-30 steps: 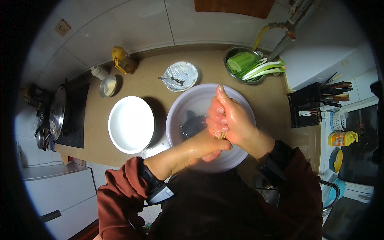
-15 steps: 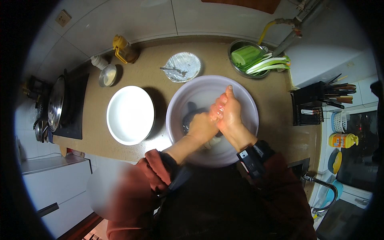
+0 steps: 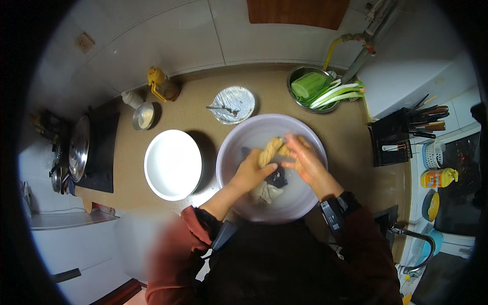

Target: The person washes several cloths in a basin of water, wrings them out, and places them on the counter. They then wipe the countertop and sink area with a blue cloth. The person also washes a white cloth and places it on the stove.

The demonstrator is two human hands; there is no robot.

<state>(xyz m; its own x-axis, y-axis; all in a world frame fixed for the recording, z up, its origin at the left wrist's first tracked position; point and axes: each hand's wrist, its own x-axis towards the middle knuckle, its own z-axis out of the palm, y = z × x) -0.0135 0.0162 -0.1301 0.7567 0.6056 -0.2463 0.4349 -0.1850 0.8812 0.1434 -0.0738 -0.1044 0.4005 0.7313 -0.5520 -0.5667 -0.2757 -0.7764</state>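
Observation:
A yellowish cloth (image 3: 270,152), twisted tight like a rope, is gripped by my left hand (image 3: 249,170) over a wide lilac basin (image 3: 309,209) of cloudy water. My right hand (image 3: 309,163) is by the cloth's right end, its fingers spread and partly in front of it; whether they touch it I cannot tell. Beneath my hands a dark piece of cloth (image 3: 277,179) and a whitish one (image 3: 268,193) lie in the basin.
Left of the basin stands a white bowl (image 3: 173,165). Behind are a foil-like plate (image 3: 241,101) with a utensil, a small metal bowl (image 3: 136,120), a yellow-topped jug (image 3: 163,85) and a metal bowl of vegetables (image 3: 300,104). A knife block (image 3: 389,134) stands at right.
My hands were clenched together over the basin. They have moved apart, the right one's fingers have spread, and the twisted cloth now shows. The whole view has shifted slightly.

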